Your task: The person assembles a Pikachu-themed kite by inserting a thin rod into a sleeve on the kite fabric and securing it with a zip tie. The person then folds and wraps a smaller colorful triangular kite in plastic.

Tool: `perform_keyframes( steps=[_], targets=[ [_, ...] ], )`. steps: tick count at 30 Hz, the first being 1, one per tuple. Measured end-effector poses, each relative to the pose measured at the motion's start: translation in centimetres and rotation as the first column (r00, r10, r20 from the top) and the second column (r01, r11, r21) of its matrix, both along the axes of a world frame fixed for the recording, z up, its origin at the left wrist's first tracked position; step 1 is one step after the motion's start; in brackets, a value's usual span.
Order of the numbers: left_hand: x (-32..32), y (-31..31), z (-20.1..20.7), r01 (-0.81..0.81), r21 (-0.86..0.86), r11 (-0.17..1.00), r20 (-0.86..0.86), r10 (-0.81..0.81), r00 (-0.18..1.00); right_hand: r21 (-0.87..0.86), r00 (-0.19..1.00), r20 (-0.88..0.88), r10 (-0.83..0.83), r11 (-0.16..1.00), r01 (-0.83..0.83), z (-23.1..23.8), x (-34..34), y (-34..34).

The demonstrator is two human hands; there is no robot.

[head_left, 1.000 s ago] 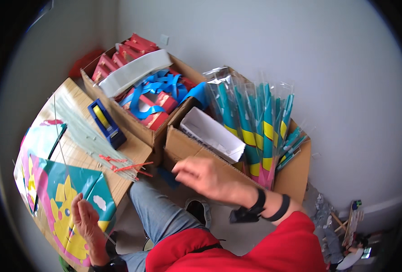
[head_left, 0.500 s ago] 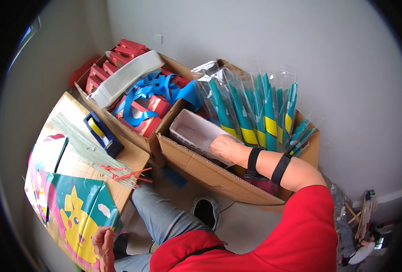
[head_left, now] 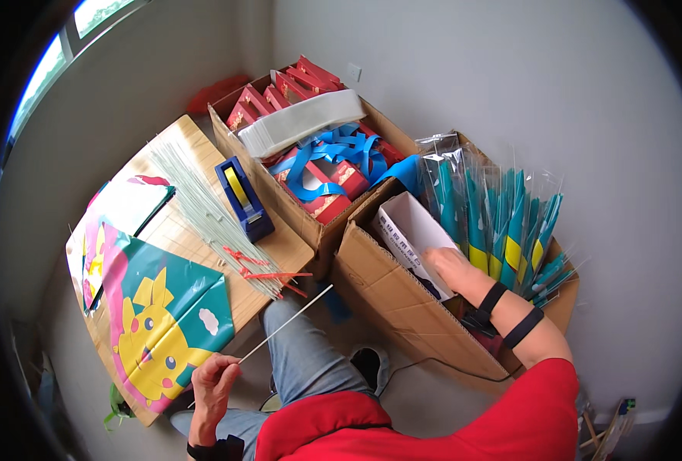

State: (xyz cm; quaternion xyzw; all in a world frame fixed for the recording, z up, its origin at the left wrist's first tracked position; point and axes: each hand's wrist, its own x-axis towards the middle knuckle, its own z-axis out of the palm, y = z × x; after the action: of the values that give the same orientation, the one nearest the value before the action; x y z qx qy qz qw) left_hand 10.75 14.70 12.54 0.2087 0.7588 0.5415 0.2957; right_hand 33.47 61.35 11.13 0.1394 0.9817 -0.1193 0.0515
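Note:
In my left hand [head_left: 213,382], thumb and fingers pinch a thin white rod [head_left: 288,320] that slants up to the right over my knee. Beside that hand, a teal and pink plastic sheet [head_left: 178,313] with a yellow cartoon figure lies on the wooden table [head_left: 278,240]. My right hand [head_left: 450,269] reaches into a narrow white box [head_left: 393,235]. The box's wall hides its fingertips, so I cannot tell whether they hold anything. This white box sits inside a larger cardboard box [head_left: 391,296], along with several clear-bagged teal and yellow rolled pieces [head_left: 516,230].
On the table are a bundle of pale rods [head_left: 195,201] with red strips [head_left: 258,269], a blue tape dispenser [head_left: 244,201] and more printed sheets [head_left: 129,206]. Another cardboard box [head_left: 279,196] holds red boxes [head_left: 304,81], blue ribbon [head_left: 310,173] and a stack of clear bags [head_left: 302,123].
The view has swung left, so the boxes appear farther right. My left hand has come up and the thin rod now shows in it. My right hand stays in the white box.

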Motion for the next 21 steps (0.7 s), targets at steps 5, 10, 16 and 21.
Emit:
perform_keyframes(
  steps=[5, 10, 16, 21],
  targets=[
    [0.3, -0.1, -0.4, -0.038, 0.046, 0.998, 0.084, 0.034, 0.996, -0.063, 0.997, 0.042, -0.063, 0.996, 0.066, 1.4, -0.8, 0.7],
    [1.1, 1.1, 1.3, 0.03, 0.026, 0.999, -0.134, -0.026, 0.991, -0.212, 0.898, -0.324, -0.298, 0.948, 0.238, 6.2, -0.3, -1.0],
    [2.1, 0.4, 4.4, 0.031, 0.008, 0.999, -0.379, -0.026, 0.925, -0.96, 0.693, -0.279, -0.665, 0.168, -0.225, 10.6, -3.4, -11.5],
    [2.4, 0.0, 6.1, 0.009, 0.068, 0.998, -0.47, 0.024, 0.882, -0.94, 0.767, -0.194, -0.611, -0.107, -0.323, 10.6, -5.4, -15.0]
  ],
)
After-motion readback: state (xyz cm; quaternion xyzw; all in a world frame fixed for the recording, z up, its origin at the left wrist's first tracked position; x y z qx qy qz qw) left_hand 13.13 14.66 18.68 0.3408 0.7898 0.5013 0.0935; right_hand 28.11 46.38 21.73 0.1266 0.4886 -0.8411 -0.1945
